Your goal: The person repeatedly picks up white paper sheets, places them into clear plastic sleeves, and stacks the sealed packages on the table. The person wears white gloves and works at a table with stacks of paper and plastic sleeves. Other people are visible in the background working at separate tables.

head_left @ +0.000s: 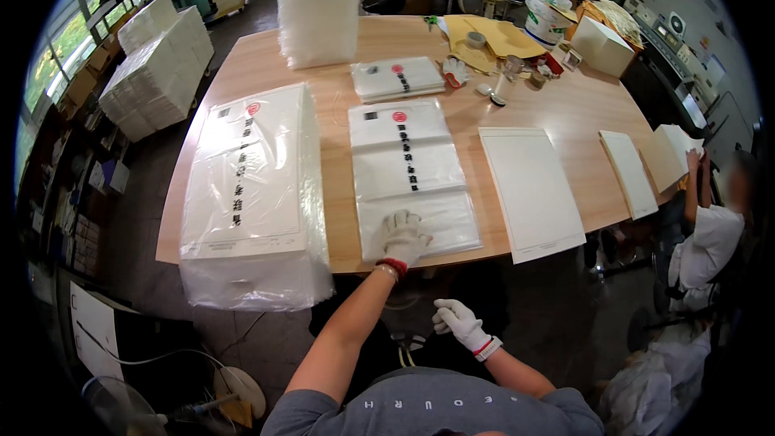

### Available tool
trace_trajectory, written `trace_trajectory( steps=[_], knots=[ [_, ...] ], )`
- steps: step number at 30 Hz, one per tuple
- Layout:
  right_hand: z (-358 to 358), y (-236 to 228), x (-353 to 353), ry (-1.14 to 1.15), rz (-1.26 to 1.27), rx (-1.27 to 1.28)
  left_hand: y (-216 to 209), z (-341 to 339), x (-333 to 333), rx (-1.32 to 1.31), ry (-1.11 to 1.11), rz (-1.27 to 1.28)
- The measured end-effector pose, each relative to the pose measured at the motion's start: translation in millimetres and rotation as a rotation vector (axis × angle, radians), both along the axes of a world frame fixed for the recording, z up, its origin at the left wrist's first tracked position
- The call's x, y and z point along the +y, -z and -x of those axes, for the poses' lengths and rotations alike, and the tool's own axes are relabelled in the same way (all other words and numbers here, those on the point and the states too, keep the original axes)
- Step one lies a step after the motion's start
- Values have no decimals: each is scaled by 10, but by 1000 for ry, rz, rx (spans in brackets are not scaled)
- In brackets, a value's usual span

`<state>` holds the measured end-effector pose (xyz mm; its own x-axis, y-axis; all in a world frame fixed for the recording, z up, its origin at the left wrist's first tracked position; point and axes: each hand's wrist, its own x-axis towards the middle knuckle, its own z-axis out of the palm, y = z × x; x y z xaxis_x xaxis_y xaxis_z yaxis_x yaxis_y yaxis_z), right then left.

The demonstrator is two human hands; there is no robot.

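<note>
My left hand [401,240], in a white work glove with a red cuff, lies with fingers spread on the near end of a stack of clear plastic bags [408,153]. Those bags carry black print and a red round mark. Back from the table edge, my right hand [458,324] hangs over my lap, gloved too, its fingers curled in with nothing seen in them. To the left stands a tall stack of white paper sheets wrapped in clear plastic [214,178]. On the right lies a stack of plain white paper [533,190]. A folded pile of printed bags [397,78] sits farther back.
A tall roll of bubble wrap [319,8] stands at the back. Yellow envelopes [488,36], tape, a white bucket [546,20] and a spare glove [455,72] lie far right. A narrower paper stack [628,173] is beside a seated co-worker [706,234]. Wrapped stacks [157,73] stand left.
</note>
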<state>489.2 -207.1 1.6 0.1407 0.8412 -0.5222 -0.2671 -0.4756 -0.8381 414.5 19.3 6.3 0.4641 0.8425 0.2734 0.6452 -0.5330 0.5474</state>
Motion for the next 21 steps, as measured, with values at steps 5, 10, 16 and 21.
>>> trace_trajectory(
  steps=[5, 10, 16, 21],
  knots=[
    [-104, -29, 180, -51, -46, 57, 221, -124, 626, -1, 150, 256],
    [-362, -244, 1144, 218, -190, 159, -363, -125, 544, -42, 162, 404],
    [-624, 18, 1929, 168, -175, -208, -87, -78, 673, -437, 138, 562],
    [-875, -5, 1256, 133, -356, -1451, -323, 15, 891, -940, -95, 949]
  ],
)
